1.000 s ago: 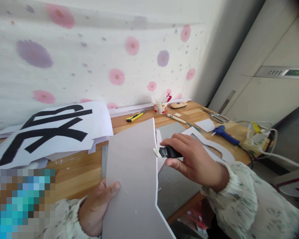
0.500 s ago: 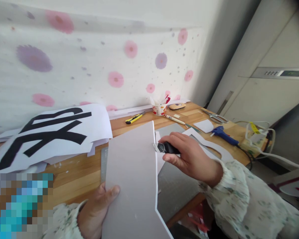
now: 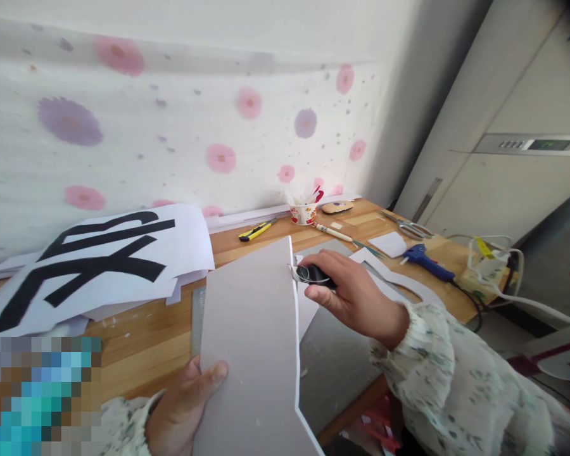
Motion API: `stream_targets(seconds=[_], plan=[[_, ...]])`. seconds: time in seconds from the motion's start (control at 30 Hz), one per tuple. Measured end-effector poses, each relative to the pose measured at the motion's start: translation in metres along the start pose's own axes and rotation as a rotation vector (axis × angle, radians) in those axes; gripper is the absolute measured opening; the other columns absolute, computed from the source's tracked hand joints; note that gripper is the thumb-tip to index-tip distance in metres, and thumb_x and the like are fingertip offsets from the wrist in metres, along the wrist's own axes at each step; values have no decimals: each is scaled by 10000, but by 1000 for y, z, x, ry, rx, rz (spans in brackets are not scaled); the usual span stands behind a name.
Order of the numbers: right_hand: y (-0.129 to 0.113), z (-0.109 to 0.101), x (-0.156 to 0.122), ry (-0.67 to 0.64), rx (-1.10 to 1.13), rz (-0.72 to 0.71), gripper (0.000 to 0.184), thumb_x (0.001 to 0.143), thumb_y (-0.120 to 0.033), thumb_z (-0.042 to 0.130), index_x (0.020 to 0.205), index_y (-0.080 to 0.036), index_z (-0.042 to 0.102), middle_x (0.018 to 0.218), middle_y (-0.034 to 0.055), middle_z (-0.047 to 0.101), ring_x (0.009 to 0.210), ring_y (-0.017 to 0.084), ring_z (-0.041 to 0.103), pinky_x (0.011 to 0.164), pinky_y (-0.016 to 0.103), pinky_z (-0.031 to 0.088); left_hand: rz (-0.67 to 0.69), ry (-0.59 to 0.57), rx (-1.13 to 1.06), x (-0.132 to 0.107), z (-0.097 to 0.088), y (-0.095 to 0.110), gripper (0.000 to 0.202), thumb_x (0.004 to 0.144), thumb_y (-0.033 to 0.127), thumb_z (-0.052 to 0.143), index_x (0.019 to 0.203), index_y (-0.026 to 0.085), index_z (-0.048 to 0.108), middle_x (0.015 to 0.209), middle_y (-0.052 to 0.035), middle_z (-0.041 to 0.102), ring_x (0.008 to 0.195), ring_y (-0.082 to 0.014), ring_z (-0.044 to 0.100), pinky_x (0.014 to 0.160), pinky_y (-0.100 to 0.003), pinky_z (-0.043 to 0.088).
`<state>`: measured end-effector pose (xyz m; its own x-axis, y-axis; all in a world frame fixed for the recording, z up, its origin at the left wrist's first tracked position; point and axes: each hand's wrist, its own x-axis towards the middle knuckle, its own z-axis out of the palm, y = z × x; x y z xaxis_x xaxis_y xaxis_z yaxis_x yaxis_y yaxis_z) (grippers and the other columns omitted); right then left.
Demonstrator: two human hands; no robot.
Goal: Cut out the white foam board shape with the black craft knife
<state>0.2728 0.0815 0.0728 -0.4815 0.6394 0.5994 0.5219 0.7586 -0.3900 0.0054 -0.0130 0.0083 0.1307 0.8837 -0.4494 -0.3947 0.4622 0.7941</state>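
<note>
A pale grey-faced board (image 3: 249, 342) with a white cut edge stands tilted up in front of me. My left hand (image 3: 190, 392) grips its left side, thumb lying on the face and the other fingers out of sight behind. Closed in my right hand (image 3: 351, 288) is a small black-handled tool (image 3: 317, 276) with a shiny metal head. That head sits at the upper right edge of the board; its exact kind is hard to make out. Beneath the board lies a grey cutting mat (image 3: 339, 361).
White sheets with black lettering (image 3: 109, 278) lie on the left. Behind the board are a yellow cutter knife (image 3: 256, 231), a paper cup (image 3: 303, 213) and a computer mouse (image 3: 337, 207). To the right are scissors (image 3: 411, 228), a blue glue gun (image 3: 427, 261) and a power strip (image 3: 487, 272).
My right hand and the black-handled tool have shifted slightly up and to the left along the board's edge. My left hand keeps its hold. The camera view has tilted a little.
</note>
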Motion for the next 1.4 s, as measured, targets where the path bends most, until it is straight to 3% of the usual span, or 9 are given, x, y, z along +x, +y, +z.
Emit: stream_targets(seconds=[0.17, 0.33, 0.5, 0.6, 0.73, 0.9, 1.0, 1.2, 1.4], plan=[[2, 2, 2, 19, 7, 15, 635, 977, -710, 349, 1056, -155, 646, 891, 98, 681, 790, 212, 605, 697, 325, 443, 17, 33, -15, 2, -5, -3, 831, 611, 144, 912, 1378, 270, 618, 984, -29, 824, 1050, -470, 715, 770, -509, 629], [7, 7, 4, 46, 70, 28, 617, 983, -695, 366, 1104, -159, 646, 943, 97, 691, 844, 221, 620, 746, 337, 450, 31, 1, 8, 3, -8, -6, 910, 627, 147, 902, 1446, 311, 542, 1007, -13, 821, 1056, -461, 713, 754, -512, 623], [19, 13, 10, 88, 207, 129, 572, 967, -693, 441, 1126, -179, 638, 981, 89, 682, 887, 233, 607, 796, 359, 443, -7, -60, 20, 4, -12, -9, 781, 654, 259, 912, 1377, 283, 617, 965, -21, 829, 1044, -426, 730, 737, -469, 635], [26, 16, 15, 126, 346, 221, 580, 945, -722, 449, 1060, -188, 646, 895, 52, 642, 834, 212, 575, 766, 344, 433, 8, -108, 15, 6, -15, -9, 677, 666, 198, 886, 1303, 297, 678, 969, -4, 829, 1031, -406, 739, 748, -441, 634], [26, 21, 13, 185, 586, 457, 640, 897, -774, 457, 1010, -178, 662, 716, -12, 505, 650, 156, 466, 611, 296, 375, 73, -226, -15, 9, -15, -7, 557, 733, 146, 828, 1259, 287, 711, 1069, -22, 814, 1078, -417, 718, 781, -462, 617], [6, 26, -4, 74, 933, 579, 563, 937, -701, 474, 1037, -173, 639, 703, -31, 478, 585, 121, 425, 554, 266, 355, 100, -279, -20, 10, -16, -6, 505, 789, 171, 801, 1271, 286, 707, 1136, -48, 796, 1120, -429, 692, 810, -481, 590], [-11, 25, -17, 23, 938, 439, 526, 982, -660, 438, 1086, -182, 632, 747, -15, 508, 629, 129, 467, 581, 266, 394, 101, -288, -16, 11, -18, -7, 477, 800, 234, 815, 1259, 315, 715, 1096, -43, 808, 1102, -417, 707, 805, -470, 594], [-24, 18, -30, 29, 350, -69, 497, 1011, -628, 406, 1114, -185, 607, 858, 51, 631, 751, 172, 572, 676, 304, 468, 91, -289, -6, 14, -24, -6, 352, 810, 349, 833, 1154, 302, 770, 957, -37, 830, 916, -358, 779, 765, -413, 618], [-21, 19, -42, 41, -26, -249, 527, 1019, -617, 379, 1119, -159, 621, 823, 73, 656, 704, 189, 551, 627, 318, 429, 98, -246, -75, 14, -14, -5, 338, 712, 393, 908, 990, 229, 807, 811, -54, 824, 651, -258, 783, 686, -331, 641]])
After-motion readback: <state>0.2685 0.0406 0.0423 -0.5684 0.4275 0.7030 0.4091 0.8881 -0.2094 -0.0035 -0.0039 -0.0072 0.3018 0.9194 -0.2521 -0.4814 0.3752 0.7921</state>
